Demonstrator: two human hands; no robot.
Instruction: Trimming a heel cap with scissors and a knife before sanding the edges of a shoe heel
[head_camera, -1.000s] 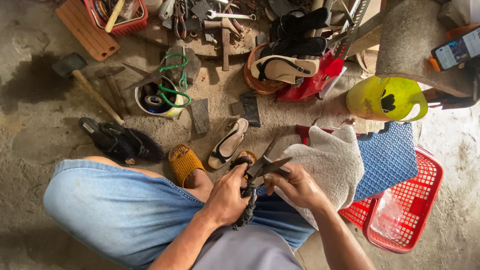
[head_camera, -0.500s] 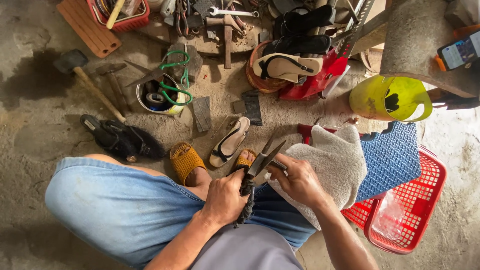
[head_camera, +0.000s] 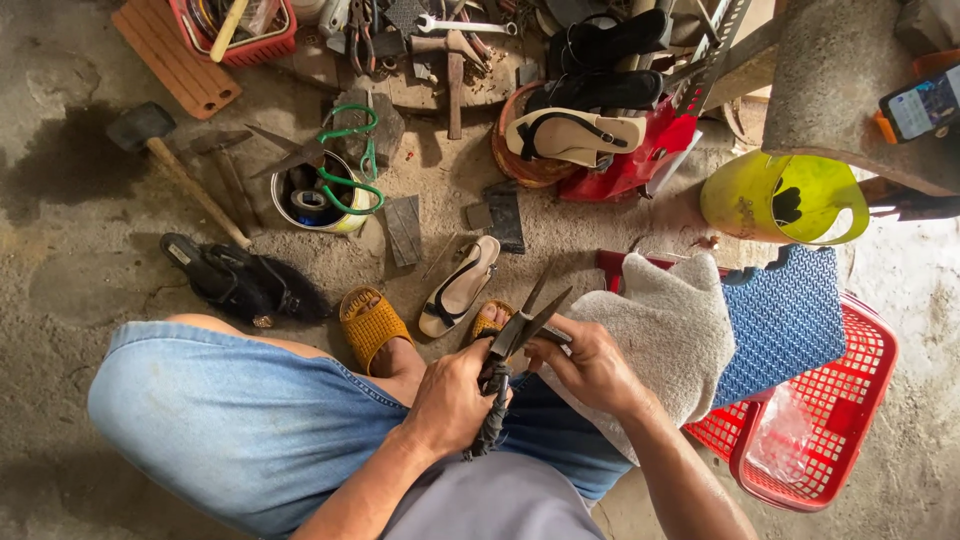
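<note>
Left hand (head_camera: 452, 402) clamps the wrapped handles of open shears (head_camera: 520, 330), blades up, while right hand (head_camera: 590, 365) fingers pinch something small at the pivot, steadying it over a towel (head_camera: 680, 340) on the lap.

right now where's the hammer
In the head view the hammer lies on the concrete floor at upper left, its wooden handle angled down toward the black shoe, just left of the round tin with green-handled scissors.
</note>
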